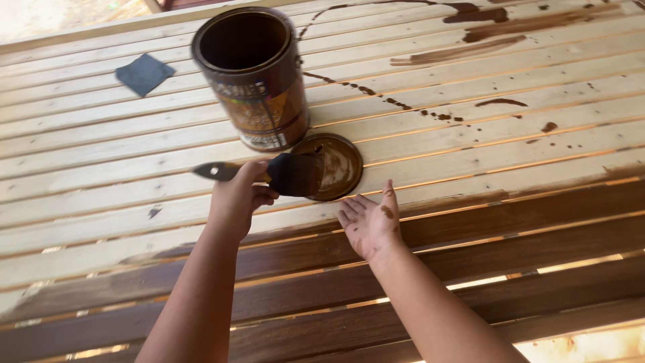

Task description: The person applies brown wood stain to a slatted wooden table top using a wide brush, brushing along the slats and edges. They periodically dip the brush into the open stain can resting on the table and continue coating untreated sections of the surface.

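Far up and left of our left hand [236, 198], a dark cloth square [144, 73] lies on bare slats [101, 154]. Left hand grips the brush [279, 173]; handle points left, wet bristles point right, long axis running across the boards. Can [254, 77] stands open just above this hand, well nearer to it than to the other. Lid [334, 166] lies flat under the bristles, right of the knuckles. Our right hand [369, 223] is spread, palm up, empty, stain-marked, just below the lid. Drips [376, 94] trail up and right of it.
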